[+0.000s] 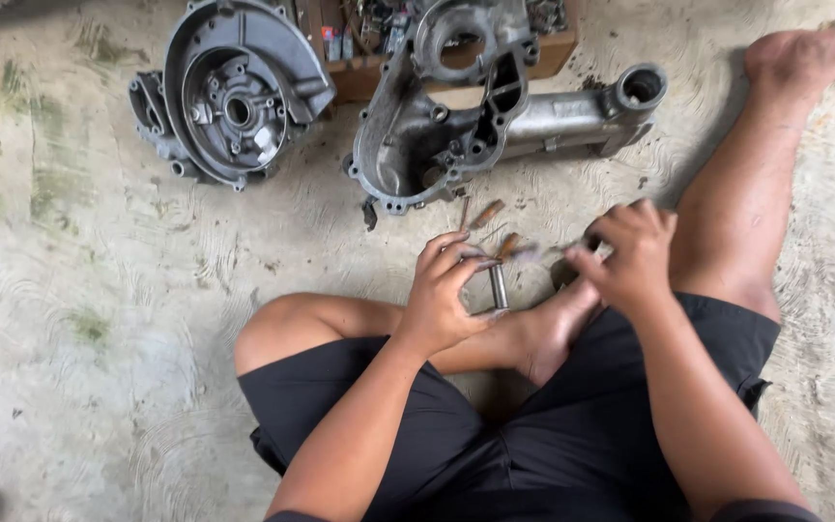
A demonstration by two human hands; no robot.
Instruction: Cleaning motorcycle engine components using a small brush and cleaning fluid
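Far left on the concrete floor we've got the round engine cover, lying flat w/ its open side up so the inner bearing seat shows; just right of it, a wooden tray of small bits at the top edge, partly hidden behind the crankcase half; that casing lies on its side w/ its long arm pointing right, close enough to reach from where we sit cross-legged. Below the casing, a few rusty-handled tools lie loose on the floor, just ahead of our hands. Our left hand is closed round a short steel shaft, held upright over our foot, probably so the top end stays steady for work; fingers curl over its upper part. Right hand is closed too, fingers bunched at approx. the same height, pinching smth small & blurred next to the shaft's top; we can't tell what it is. Right leg stretches off to the upper right.
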